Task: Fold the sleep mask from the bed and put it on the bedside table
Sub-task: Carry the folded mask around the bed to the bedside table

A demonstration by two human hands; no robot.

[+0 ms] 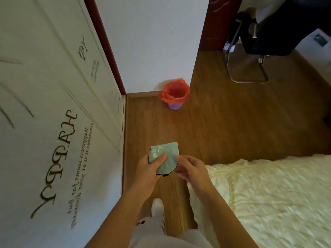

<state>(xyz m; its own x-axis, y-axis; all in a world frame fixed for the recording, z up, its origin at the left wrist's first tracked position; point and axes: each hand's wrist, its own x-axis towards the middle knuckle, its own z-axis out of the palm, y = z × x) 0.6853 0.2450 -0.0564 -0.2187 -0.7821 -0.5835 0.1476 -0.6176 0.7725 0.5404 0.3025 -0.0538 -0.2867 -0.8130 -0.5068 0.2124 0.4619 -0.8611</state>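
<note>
The sleep mask (167, 151) is pale green with a black edge and small printed marks, folded in half, held over the wooden floor in front of me. My left hand (150, 170) grips it from the left with the thumb pressed on top. My right hand (189, 168) touches its right edge with the fingertips. The bed (268, 197) with a cream quilted cover lies to my right. No bedside table is in view.
A white wardrobe door (53, 122) with black lettering stands close on my left. A purple bin with a red bag (174, 97) sits by the wall corner ahead. A metal-framed chair (247, 68) with dark clothes stands at the far right. My foot (157, 206) is on the wooden floor.
</note>
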